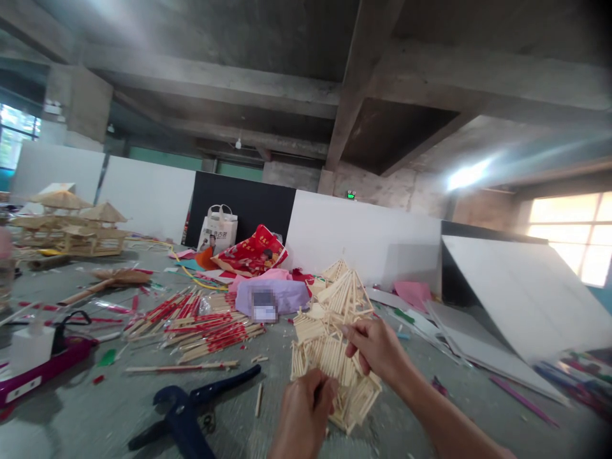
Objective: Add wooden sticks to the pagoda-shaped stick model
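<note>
Fingers (356, 331) of our right hand (377, 349) curl over the top of the stick-built pavilion model (329, 357), while our left hand (301, 411) grips its lower edge, its fingers bent and pressed together against the sticks; whether either hand pinches one single stick we cannot tell. We have one model between two hands, sitting low in the view above the grey concrete floor (95, 408), tilted, with a peaked lattice at its top. Just left of it lie two heaps of red-marked wooden sticks (201, 328), and one long loose stick (182, 367) lies below them. One pair of blue-handled cutters (191, 408) lies near our left hand. Farther left, one magenta tool (43, 370) lies under one white box (31, 347). Two finished stick pavilions (71, 236) stand well off to the left. Against the far wall, one white tote bag (217, 231) stands upright; what it holds is hidden, and its dark print is too small to read. Beside it leans one red printed bag (251, 252), and one lilac bag (272, 298) lies nearer us, its label blurred. One small green sign (351, 195) glows on the wall, unreadable.
</note>
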`<state>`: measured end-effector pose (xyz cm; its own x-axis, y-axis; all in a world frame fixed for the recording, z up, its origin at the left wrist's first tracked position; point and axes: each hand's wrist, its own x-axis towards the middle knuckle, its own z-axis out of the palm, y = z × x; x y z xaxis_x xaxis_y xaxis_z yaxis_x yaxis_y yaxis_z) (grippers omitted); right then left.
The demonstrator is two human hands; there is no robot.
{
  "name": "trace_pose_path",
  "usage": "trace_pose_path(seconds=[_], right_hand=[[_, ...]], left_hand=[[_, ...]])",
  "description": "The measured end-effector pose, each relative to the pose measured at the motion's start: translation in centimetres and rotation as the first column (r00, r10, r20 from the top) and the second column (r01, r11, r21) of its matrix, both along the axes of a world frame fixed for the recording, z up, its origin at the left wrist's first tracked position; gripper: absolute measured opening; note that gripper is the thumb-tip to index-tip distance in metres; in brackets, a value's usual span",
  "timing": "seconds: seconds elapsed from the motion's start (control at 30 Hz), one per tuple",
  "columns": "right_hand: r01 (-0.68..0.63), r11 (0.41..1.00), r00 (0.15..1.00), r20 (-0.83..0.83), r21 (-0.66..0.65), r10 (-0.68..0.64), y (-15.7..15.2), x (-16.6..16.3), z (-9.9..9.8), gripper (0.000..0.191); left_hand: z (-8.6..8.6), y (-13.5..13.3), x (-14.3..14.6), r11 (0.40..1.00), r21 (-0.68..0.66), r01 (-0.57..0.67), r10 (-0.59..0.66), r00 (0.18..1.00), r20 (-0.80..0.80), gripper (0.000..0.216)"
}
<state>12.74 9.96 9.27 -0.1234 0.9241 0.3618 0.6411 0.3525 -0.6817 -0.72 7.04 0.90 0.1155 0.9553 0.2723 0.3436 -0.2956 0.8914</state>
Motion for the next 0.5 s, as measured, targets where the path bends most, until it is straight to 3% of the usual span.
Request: trace_pose_path(seconds=[0.5], right_hand=[[-0.04, 0.999, 0.998, -0.059, -0.022, 0.039, 0.34, 0.14, 0.06, 0.034]], left_hand=[[0.1, 0.69, 0.27, 1.0, -0.02, 0.025, -0.024, 0.999, 0.027, 0.032]])
